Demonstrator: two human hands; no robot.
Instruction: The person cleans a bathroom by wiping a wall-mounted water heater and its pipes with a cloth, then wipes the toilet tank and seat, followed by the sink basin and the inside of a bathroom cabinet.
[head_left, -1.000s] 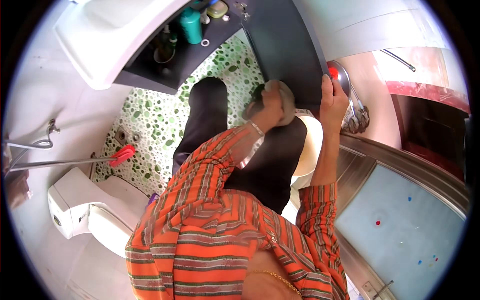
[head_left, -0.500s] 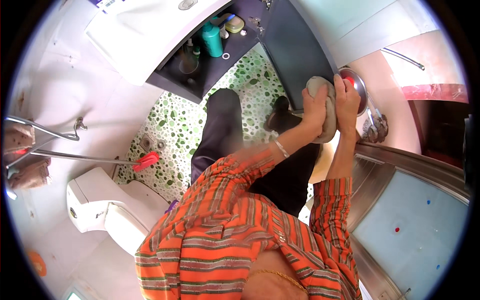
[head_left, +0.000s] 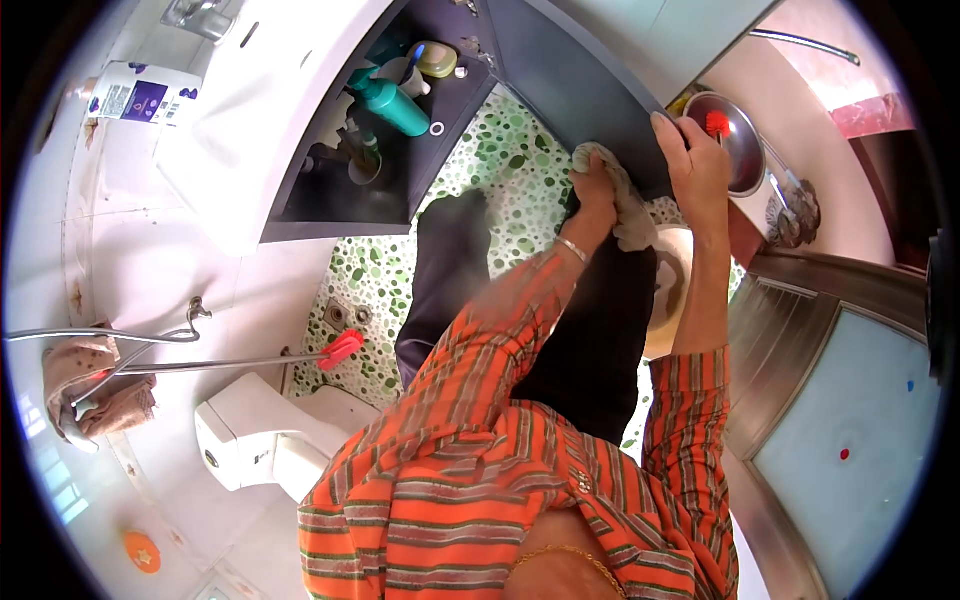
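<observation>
My left hand [head_left: 596,197] is closed on a greyish-beige cloth [head_left: 629,208], which lies against the lower part of a dark grey cabinet door [head_left: 570,85]. The door stands swung open from the cabinet under the white washbasin. My right hand [head_left: 697,170] grips the door's outer edge, fingers over the top, apart from the cloth. Inside the cabinet a teal pump bottle [head_left: 396,106] leans over beside a soap box [head_left: 437,59] with a pale green rim. A small white ring [head_left: 437,129] lies on the cabinet floor.
Right of the door are a metal basin [head_left: 742,135] with a red brush [head_left: 717,123] in it and a round tan tub [head_left: 672,290]. On the left stand a white toilet [head_left: 255,425] and a red-headed long brush [head_left: 342,350]. Green-pebbled floor [head_left: 505,150] shows between.
My left hand has moved the cloth left and away from my right hand, which now holds the door edge alone. The view has shifted, and the teal bottle looks more tilted.
</observation>
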